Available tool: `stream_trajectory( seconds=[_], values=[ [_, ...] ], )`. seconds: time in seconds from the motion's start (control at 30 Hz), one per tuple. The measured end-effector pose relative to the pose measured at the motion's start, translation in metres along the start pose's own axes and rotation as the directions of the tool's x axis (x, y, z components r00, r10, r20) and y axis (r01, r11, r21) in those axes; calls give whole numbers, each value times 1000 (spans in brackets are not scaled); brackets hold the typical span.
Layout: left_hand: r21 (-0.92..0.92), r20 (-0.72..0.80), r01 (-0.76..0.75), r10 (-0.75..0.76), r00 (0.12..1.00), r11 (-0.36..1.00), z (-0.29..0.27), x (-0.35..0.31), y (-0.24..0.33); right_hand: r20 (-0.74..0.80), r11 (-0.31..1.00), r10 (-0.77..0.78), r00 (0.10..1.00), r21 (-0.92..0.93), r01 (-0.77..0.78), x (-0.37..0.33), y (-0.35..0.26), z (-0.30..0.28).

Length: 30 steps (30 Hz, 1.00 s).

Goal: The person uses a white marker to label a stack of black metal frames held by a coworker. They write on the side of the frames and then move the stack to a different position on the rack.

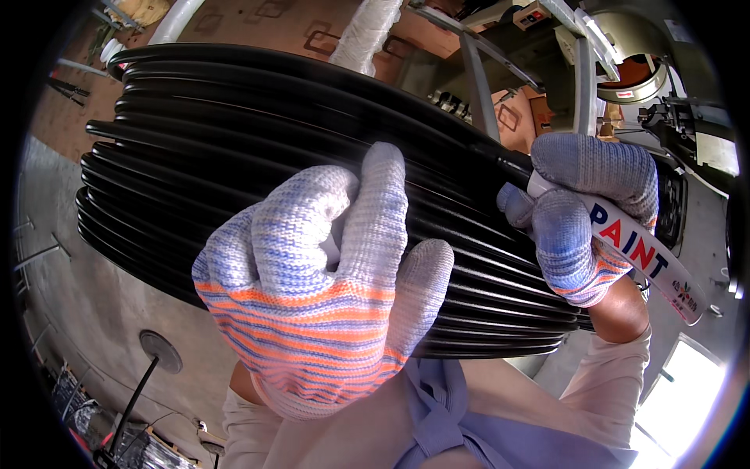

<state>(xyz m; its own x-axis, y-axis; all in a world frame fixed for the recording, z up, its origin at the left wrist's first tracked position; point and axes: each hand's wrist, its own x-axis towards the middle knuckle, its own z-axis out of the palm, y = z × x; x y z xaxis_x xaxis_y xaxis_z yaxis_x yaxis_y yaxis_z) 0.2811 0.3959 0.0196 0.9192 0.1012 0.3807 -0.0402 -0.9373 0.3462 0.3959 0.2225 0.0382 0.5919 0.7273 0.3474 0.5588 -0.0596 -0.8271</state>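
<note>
A large coil of black hose or cable (234, 141) spans the view in front of me, its glossy turns stacked side by side. My left hand (320, 258), in a white and blue knit glove with orange stripes, is over the front of the coil. Its index finger stretches along the turns while the other fingers curl in. A bit of something pale shows between those fingers, too hidden to name. At the coil's right end, my right hand (598, 211), gloved alike, grips a thick white paint marker (641, 254) with coloured lettering. The marker slants down to the right; its front end is among the fingers.
Behind the coil stand a plastic-wrapped white post (366, 35) and a grey metal frame (480, 86). A machine with a round opening (633, 74) is at the upper right. A round disc on a rod (161, 351) stands at the lower left.
</note>
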Motion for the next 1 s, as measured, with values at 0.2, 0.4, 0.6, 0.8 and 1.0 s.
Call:
stream_trajectory(
  seconds=[0.2, 0.4, 0.6, 0.8, 1.0],
  values=[
    [25, -2, -19, 19, 1000, 1000, -6, -1, 1, 54, 989, 146, 988, -38, -144, -12, 1, -3],
    [-5, -10, -48, 48, 999, 999, -2, 0, 0, 349, 833, 338, 874, -543, -106, -11, -21, -14],
    [-20, -12, -3, 2, 1000, 1000, -5, -4, -5, 507, 805, -110, 855, -459, 376, 21, -21, 10],
    [2, -63, 33, -33, 997, 999, -2, -5, -3, 495, 799, -115, 861, -469, 376, 21, -18, 16],
    [34, -88, 27, -24, 996, 999, 1, -7, -2, 440, 742, -274, 855, -469, 479, 19, -12, 23]
  ],
)
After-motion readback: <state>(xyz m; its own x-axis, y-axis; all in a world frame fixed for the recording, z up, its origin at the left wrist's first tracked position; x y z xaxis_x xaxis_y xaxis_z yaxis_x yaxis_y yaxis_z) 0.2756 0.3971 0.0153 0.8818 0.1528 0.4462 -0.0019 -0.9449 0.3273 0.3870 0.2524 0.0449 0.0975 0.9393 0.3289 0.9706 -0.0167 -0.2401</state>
